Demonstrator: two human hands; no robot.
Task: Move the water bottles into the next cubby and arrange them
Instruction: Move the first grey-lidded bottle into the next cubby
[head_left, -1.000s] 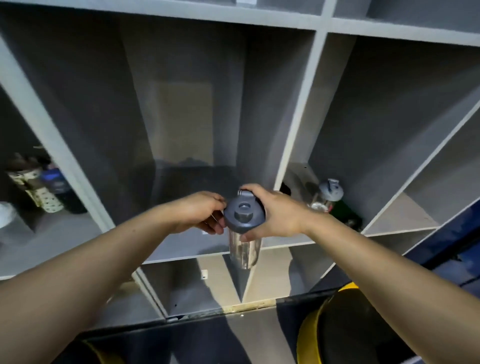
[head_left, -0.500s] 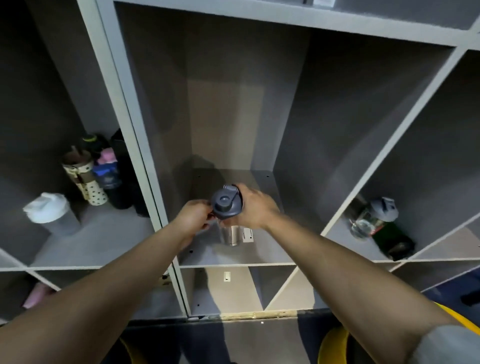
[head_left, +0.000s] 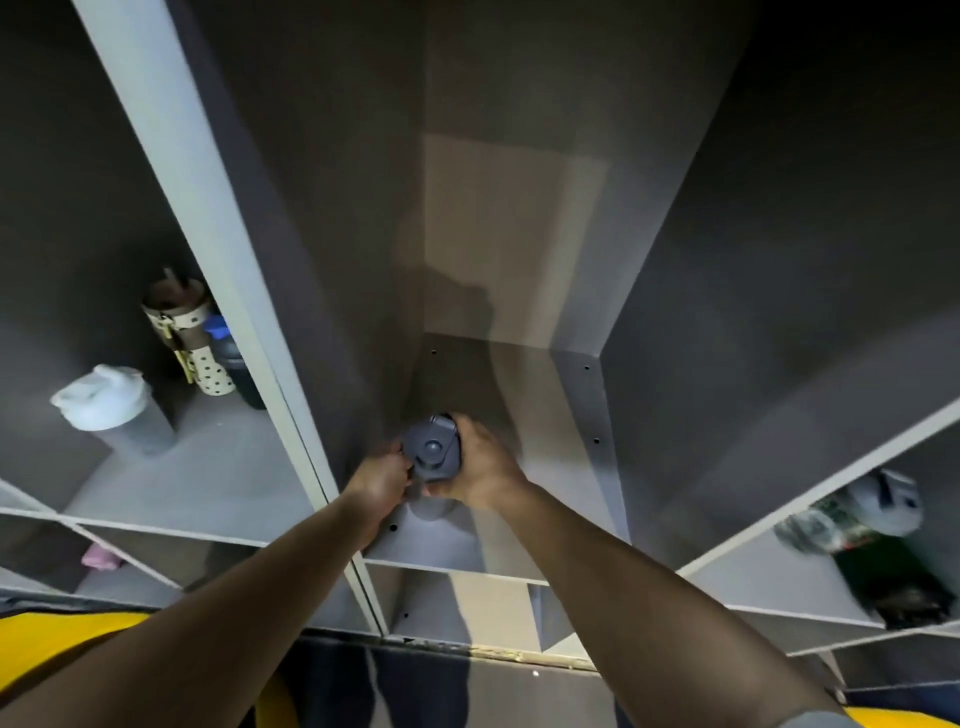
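A clear water bottle with a dark grey lid (head_left: 432, 448) stands upright inside the middle cubby (head_left: 524, 374), near its left wall and front edge. My right hand (head_left: 480, 470) wraps the bottle's right side just under the lid. My left hand (head_left: 382, 475) touches its left side, fingers closed against it. The bottle's lower body is mostly hidden by my hands. Two more bottles, one with a grey lid (head_left: 885, 501) and a dark green one (head_left: 893, 577), are in the right cubby.
The left cubby holds a white-lidded shaker (head_left: 111, 410), a dotted cream bottle (head_left: 189, 338) and a blue-capped dark bottle (head_left: 234, 364). A grey divider (head_left: 218, 270) separates it from the middle cubby. Lower shelves run below, with a pink item (head_left: 98, 558) at left.
The bottle has moved from in front of the shelf edge into the middle cubby, deeper and toward the left wall. The view has shifted right-to-left and closer.
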